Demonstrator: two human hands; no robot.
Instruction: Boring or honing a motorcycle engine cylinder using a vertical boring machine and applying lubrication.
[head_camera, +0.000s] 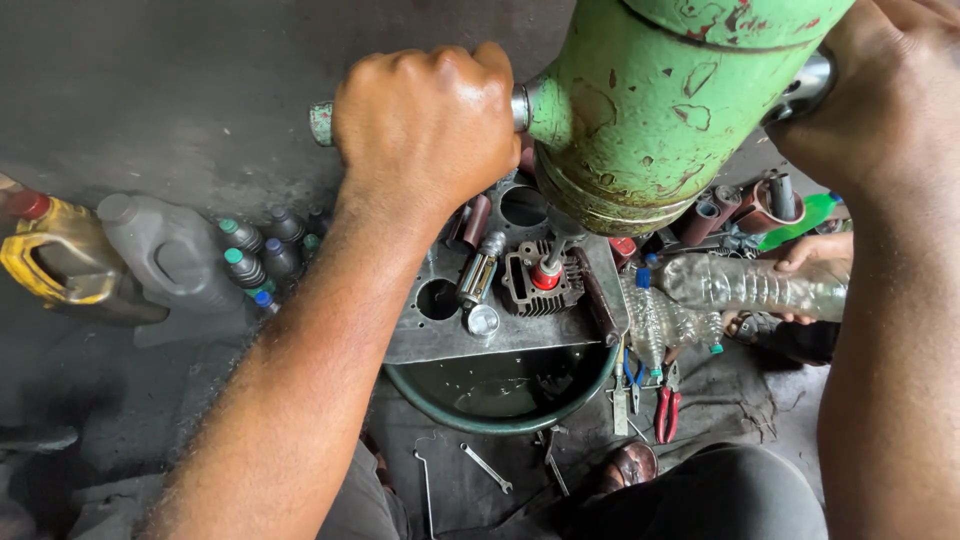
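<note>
Knuckles up, the left hand is clenched tight around the green-tipped handle jutting from the side of a chipped green machine head. The right hand wraps what seems a metal knob on the opposite side, mostly hidden. Below, its spindle meets a finned cylinder block sitting on a steel plate over a green basin.

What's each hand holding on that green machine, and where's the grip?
Left hand is closed around the metal handle bar sticking out of the green machine head. Right hand grips the opposite side, by a shiny metal end.
</note>
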